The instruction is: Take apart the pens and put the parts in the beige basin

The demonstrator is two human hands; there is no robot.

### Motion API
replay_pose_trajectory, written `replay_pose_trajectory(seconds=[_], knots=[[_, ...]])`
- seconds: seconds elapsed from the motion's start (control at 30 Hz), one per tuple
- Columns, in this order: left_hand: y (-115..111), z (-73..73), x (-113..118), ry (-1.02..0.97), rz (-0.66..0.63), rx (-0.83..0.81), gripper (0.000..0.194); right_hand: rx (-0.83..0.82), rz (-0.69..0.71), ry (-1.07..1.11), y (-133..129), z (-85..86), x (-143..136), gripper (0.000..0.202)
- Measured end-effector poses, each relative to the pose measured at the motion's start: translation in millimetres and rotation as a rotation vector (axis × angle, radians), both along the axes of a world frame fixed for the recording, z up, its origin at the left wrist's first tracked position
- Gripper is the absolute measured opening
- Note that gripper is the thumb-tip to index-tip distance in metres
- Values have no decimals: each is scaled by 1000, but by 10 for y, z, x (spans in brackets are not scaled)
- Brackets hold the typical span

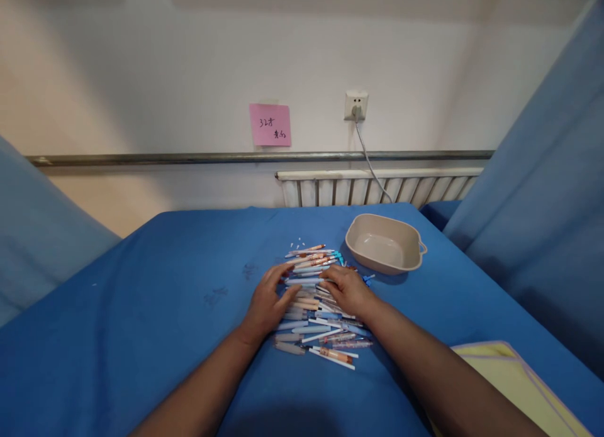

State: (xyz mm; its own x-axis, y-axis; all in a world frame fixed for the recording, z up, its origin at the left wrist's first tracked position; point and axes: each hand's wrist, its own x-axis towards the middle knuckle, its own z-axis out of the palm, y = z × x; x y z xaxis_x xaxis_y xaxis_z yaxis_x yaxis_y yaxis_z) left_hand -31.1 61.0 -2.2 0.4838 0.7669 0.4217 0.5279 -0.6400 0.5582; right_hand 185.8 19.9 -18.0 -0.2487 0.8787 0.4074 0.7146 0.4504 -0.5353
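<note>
A loose pile of pens (321, 329), pale blue, white, peach and clear, lies in rough rows on the blue-covered table. At the left ends of the upper pens is my left hand (270, 297), its thumb and fingers spread apart around the ends. My right hand (350, 290) rests over the right ends of the same pens, fingers bent and the thumb apart from them. Between the two hands a light blue pen (304, 281) lies crosswise. Some pen ends are hidden beneath my right hand. Several turquoise pen ends (338, 256) show just beyond it.
A beige plastic basin (383, 243) with a small loop handle stands at the back right. Small white bits (298, 243) lie behind the pens. A yellow cloth (514, 380) is at the front right, partly under my right forearm. Blue curtains (542, 192) hang at both sides.
</note>
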Motion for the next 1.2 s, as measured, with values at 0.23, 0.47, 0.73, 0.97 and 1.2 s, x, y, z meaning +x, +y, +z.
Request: replay_pose_trajectory(seconds=[0.23, 0.47, 0.73, 0.97, 1.2], knots=[[-17, 23, 14, 130, 23, 49, 31, 19, 12, 18, -8, 19, -7, 13], [34, 19, -26, 164, 122, 35, 42, 21, -9, -4, -1, -4, 45, 14], [33, -8, -15, 85, 90, -14, 33, -15, -9, -78, -22, 63, 44, 14], [117, -7, -88, 1, 233, -76, 36, -10, -31, -92, 17, 57, 180, 13], [150, -24, -118, -117, 352, -83, 34, -63, -100, -105, 55, -22, 247, 12]])
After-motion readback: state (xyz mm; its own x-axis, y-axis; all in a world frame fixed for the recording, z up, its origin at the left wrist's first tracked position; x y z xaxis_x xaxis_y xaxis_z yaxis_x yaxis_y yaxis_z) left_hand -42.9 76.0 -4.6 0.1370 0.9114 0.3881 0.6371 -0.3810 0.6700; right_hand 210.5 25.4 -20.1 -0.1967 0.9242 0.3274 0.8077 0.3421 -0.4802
